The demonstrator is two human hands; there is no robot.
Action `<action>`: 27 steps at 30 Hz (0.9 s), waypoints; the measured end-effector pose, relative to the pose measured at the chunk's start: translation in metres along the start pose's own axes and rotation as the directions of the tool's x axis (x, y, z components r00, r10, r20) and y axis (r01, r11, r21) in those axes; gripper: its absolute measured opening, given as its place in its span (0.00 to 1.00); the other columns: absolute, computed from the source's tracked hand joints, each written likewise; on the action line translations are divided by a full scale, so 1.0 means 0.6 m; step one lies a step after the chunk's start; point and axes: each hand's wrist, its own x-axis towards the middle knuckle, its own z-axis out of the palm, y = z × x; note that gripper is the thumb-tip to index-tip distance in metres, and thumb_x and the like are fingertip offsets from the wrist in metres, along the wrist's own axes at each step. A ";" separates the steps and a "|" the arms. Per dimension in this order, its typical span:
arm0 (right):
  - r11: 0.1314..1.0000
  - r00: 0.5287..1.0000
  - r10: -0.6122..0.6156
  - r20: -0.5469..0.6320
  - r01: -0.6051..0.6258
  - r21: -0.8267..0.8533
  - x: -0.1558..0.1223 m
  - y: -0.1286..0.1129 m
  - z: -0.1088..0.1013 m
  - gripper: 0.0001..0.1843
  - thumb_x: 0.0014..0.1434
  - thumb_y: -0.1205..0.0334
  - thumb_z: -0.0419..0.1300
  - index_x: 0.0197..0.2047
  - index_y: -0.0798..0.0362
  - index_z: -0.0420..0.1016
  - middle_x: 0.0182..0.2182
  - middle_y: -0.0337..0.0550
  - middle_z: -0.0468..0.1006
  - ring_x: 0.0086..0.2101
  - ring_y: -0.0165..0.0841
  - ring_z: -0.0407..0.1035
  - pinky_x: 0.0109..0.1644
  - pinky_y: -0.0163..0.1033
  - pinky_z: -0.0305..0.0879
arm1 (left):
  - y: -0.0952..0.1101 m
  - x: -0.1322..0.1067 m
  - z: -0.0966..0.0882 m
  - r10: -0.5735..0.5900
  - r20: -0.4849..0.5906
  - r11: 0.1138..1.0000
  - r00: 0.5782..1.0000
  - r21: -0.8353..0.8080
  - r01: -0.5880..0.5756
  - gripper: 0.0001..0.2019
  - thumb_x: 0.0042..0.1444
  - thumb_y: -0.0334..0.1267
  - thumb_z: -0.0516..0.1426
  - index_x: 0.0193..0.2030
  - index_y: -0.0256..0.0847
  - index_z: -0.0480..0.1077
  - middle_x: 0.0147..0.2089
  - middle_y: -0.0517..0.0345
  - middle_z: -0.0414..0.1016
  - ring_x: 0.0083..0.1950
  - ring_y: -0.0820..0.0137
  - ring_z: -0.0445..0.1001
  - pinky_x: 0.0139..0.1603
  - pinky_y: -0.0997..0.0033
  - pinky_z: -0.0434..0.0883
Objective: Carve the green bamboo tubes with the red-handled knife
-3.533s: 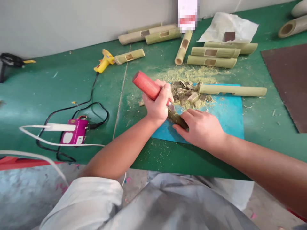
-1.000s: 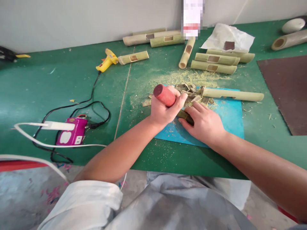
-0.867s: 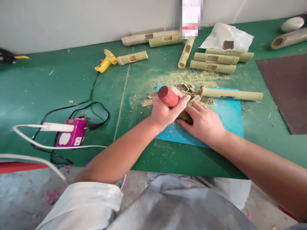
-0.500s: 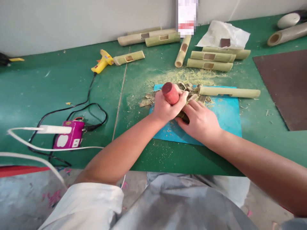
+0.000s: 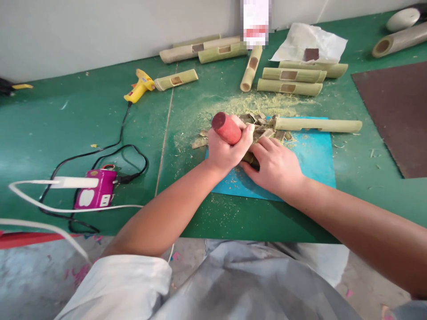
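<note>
My left hand (image 5: 220, 153) is wrapped round a thick red handle (image 5: 229, 129); its working end is hidden below the fist. My right hand (image 5: 278, 165) presses down on a dark brownish bamboo piece (image 5: 251, 160), mostly covered by the fingers, close beside the left hand. Both hands are over a blue sheet (image 5: 315, 155). Broken bamboo chips (image 5: 199, 142) lie heaped just beyond the hands. A pale bamboo tube (image 5: 336, 126) with cut openings rests across the sheet's far edge.
Several cut bamboo tubes (image 5: 290, 87) lie at the back, near white paper (image 5: 310, 40). To the left are a yellow glue gun (image 5: 139, 86) and a purple power strip (image 5: 95, 189) with trailing cords. A brown mat (image 5: 396, 120) lies right; sawdust (image 5: 253, 105) covers the green table (image 5: 193, 218).
The red handle has tipped further to the left, with my left hand turning slightly along with it. My right hand keeps its hold. The whole view has shifted a little.
</note>
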 end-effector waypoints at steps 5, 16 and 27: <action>0.999 0.999 -0.040 0.015 0.039 0.014 -0.001 -0.003 0.002 0.14 0.66 0.55 0.55 0.38 0.56 0.75 0.35 0.51 0.74 0.36 0.39 0.66 0.36 0.42 0.58 | 0.006 0.007 0.006 -0.105 0.003 0.994 0.994 -0.004 0.105 0.19 0.64 0.41 0.59 0.23 0.41 0.60 0.22 0.64 0.61 0.24 0.77 0.61 0.29 0.71 0.64; 0.991 1.000 -0.028 0.010 0.027 0.134 0.003 0.007 0.006 0.12 0.63 0.56 0.57 0.35 0.56 0.74 0.34 0.50 0.73 0.34 0.37 0.63 0.36 0.41 0.58 | 0.005 0.003 0.017 -0.293 -0.149 0.947 0.944 -0.179 0.266 0.25 0.60 0.50 0.62 0.19 0.41 0.58 0.17 0.67 0.59 0.19 0.79 0.58 0.21 0.73 0.60; 0.995 0.998 -0.059 -0.016 0.060 0.082 0.000 0.004 0.004 0.13 0.63 0.56 0.56 0.36 0.56 0.74 0.34 0.51 0.73 0.35 0.38 0.64 0.38 0.42 0.61 | 0.001 0.000 0.002 -0.082 -0.072 0.996 0.994 -0.053 0.078 0.18 0.65 0.45 0.59 0.25 0.42 0.65 0.24 0.64 0.65 0.26 0.76 0.66 0.32 0.69 0.69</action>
